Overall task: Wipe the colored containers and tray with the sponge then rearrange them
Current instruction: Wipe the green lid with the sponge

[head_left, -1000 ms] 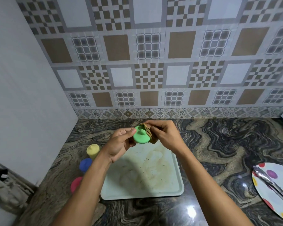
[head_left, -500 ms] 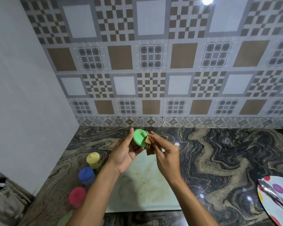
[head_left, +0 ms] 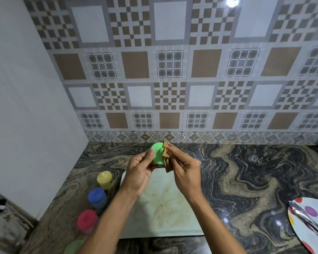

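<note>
My left hand (head_left: 139, 173) holds a green container (head_left: 158, 155) up above the far end of the pale stained tray (head_left: 160, 213), its round lid facing me. My right hand (head_left: 184, 171) presses a crumpled brown sponge (head_left: 167, 156) against the container's right side. On the counter left of the tray stand a yellow container (head_left: 105, 180), a blue container (head_left: 97, 197) and a red container (head_left: 86, 220) in a row. Part of another green item (head_left: 74, 246) shows at the bottom edge.
A white plate with coloured dots (head_left: 312, 222) lies at the right edge, metal tongs (head_left: 308, 220) on it. The marbled counter (head_left: 246, 176) meets a tiled wall behind and a plain white wall on the left.
Both hands have stayed together on the green container while it turned its lid toward me. The view tilted up, showing more wall and the red container fully.
</note>
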